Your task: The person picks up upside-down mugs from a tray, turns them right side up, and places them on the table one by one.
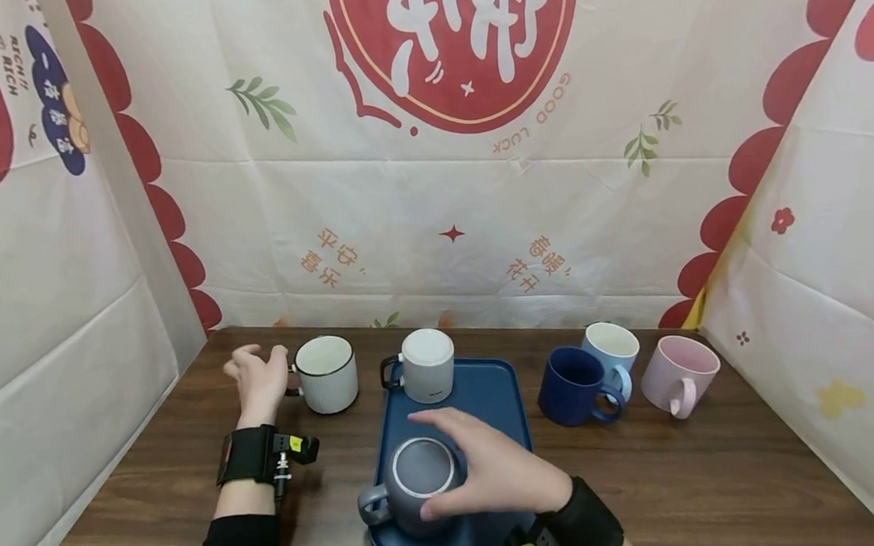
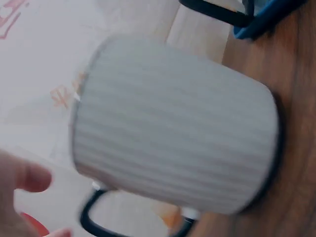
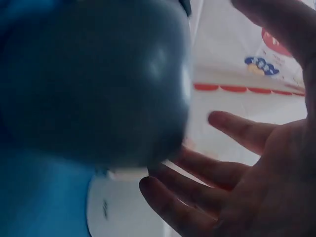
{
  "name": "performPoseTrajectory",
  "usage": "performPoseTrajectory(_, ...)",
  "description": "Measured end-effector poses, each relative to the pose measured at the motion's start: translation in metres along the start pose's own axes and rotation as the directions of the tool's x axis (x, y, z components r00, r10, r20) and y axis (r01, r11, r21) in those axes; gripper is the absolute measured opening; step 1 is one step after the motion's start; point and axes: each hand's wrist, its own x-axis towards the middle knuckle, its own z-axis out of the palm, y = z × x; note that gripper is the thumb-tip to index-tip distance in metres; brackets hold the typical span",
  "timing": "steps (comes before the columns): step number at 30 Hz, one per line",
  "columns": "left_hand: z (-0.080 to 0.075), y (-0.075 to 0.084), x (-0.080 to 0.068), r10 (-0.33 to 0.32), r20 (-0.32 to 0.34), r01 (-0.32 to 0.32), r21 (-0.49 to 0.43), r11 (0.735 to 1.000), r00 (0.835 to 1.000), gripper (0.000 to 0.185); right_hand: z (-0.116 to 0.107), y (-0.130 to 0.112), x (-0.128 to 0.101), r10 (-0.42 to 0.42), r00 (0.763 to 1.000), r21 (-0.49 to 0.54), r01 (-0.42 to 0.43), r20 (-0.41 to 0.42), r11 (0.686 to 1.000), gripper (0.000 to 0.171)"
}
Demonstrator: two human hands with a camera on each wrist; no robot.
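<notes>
On the blue tray [image 1: 489, 391], a grey mug [image 1: 421, 468] stands upside down with its handle to the left. My right hand [image 1: 497, 467] is spread around the right side of this mug. In the right wrist view its fingers [image 3: 242, 131] are extended, with a gap between most of them and the mug's wall. Left of the tray stands an upright white ribbed mug [image 1: 329, 380] with a dark rim and black handle. Beside that handle is my left hand [image 1: 258, 380], fingers loosely bent, apart from the mug's body in the left wrist view.
A white mug [image 1: 429, 367] with a black handle sits upside down at the tray's far end. To the right stand a dark blue mug [image 1: 570, 386], a light blue mug [image 1: 611, 346] and a pink mug [image 1: 679, 373], all upright. Printed cloth [image 1: 432, 190] encloses the wooden table [image 1: 668, 493].
</notes>
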Motion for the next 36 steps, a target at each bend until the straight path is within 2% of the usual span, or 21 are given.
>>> performPoseTrajectory(2, 0.001, 0.005, -0.003, 0.042, -0.087, -0.047, -0.056, 0.997, 0.995, 0.055, 0.007, -0.001, 0.001, -0.004, 0.999, -0.010, 0.004, 0.034, 1.000, 0.087)
performPoseTrajectory(4, 0.002, 0.011, -0.007, 0.090, -0.136, -0.104, -0.101, 0.989, 0.987, 0.055, 0.012, -0.001, 0.001, -0.014, 0.998, -0.030, 0.016, 0.054, 0.999, 0.088)
performPoseTrajectory(9, 0.004, 0.028, -0.018, 0.148, -0.146, -0.174, -0.182, 0.968, 0.978, 0.051, 0.018, 0.000, -0.001, -0.012, 0.999, -0.088, 0.016, 0.042, 0.996, 0.081)
performPoseTrajectory(12, 0.006, 0.038, -0.023, 0.189, -0.099, -0.205, -0.198, 0.958, 0.977, 0.043, 0.018, 0.002, 0.000, 0.006, 1.000, -0.098, -0.003, 0.029, 0.995, 0.078)
performPoseTrajectory(14, 0.009, 0.043, -0.026, 0.240, -0.033, -0.242, -0.194, 0.951, 0.970, 0.037, 0.019, 0.003, 0.001, 0.008, 1.000, -0.109, -0.006, 0.021, 0.994, 0.078)
performPoseTrajectory(16, 0.012, 0.049, -0.030, 0.288, 0.051, -0.275, -0.176, 0.945, 0.956, 0.034, 0.019, 0.004, 0.002, 0.007, 1.000, -0.116, -0.005, 0.013, 0.993, 0.077)
performPoseTrajectory(18, 0.016, 0.053, -0.033, 0.341, 0.147, -0.317, -0.164, 0.934, 0.928, 0.032, 0.019, 0.005, 0.003, 0.001, 1.000, -0.126, 0.000, 0.006, 0.992, 0.077)
performPoseTrajectory(21, 0.022, 0.057, -0.039, 0.408, 0.284, -0.376, -0.160, 0.913, 0.868, 0.029, 0.019, 0.006, 0.003, -0.011, 1.000, -0.144, 0.010, -0.006, 0.990, 0.076)
performPoseTrajectory(24, 0.026, 0.058, -0.042, 0.460, 0.414, -0.427, -0.175, 0.887, 0.785, 0.027, 0.019, 0.007, 0.003, -0.024, 1.000, -0.157, 0.021, -0.017, 0.987, 0.077)
performPoseTrajectory(27, 0.027, 0.059, -0.045, 0.470, 0.544, -0.457, -0.171, 0.873, 0.695, 0.025, 0.019, 0.007, 0.003, -0.026, 0.999, -0.166, 0.021, -0.024, 0.986, 0.077)
performPoseTrajectory(30, 0.029, 0.059, -0.047, 0.439, 0.677, -0.485, -0.137, 0.864, 0.591, 0.022, 0.017, 0.009, 0.003, -0.003, 0.999, -0.179, -0.004, -0.038, 0.984, 0.078)
performPoseTrajectory(33, 0.034, 0.059, -0.050, 0.379, 0.788, -0.504, -0.103, 0.858, 0.484, 0.022, 0.013, 0.011, 0.004, 0.034, 0.997, -0.193, -0.046, -0.066, 0.980, 0.079)
performPoseTrajectory(36, 0.043, 0.057, -0.052, 0.315, 0.861, -0.508, -0.079, 0.858, 0.399, 0.023, 0.008, 0.015, 0.004, 0.068, 0.992, -0.203, -0.088, -0.106, 0.975, 0.080)
